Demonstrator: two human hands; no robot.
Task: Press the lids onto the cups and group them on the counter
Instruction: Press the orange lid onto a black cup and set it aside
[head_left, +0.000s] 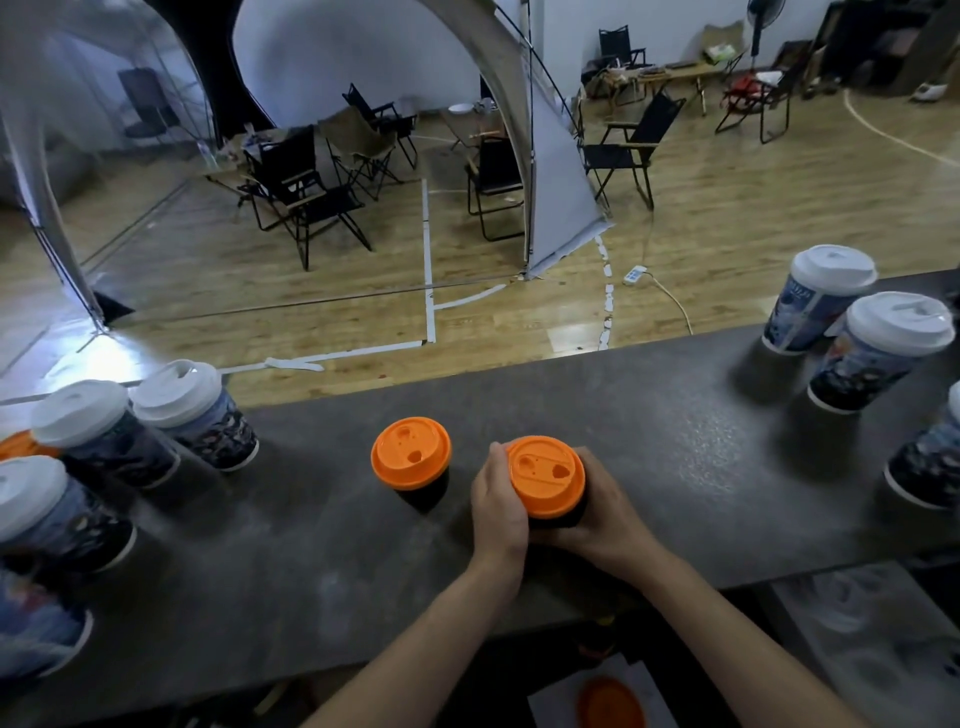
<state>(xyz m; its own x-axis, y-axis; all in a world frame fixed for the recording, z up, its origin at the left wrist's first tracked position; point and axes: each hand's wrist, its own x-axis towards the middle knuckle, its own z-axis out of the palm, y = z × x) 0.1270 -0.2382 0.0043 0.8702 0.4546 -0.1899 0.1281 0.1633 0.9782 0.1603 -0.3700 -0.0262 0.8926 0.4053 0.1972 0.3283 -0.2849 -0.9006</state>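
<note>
The left hand and the right hand curl round one dark cup from either side. Its orange lid sits on top. The cup stands midway along the dark counter. Near it on the left, not touching, stands a second orange-lidded cup. Farther out are printed cups with white lids: a left cluster and a right cluster.

Frame centre: round orange plastic lid on black paper cup; left of it, second orange lid on second black cup. Left, right edges: white domed plastic lids, blue-and-black illustrated paper cups. Across middle: dark grey speckled counter. Upper frame: tan wood-plank floor.
</note>
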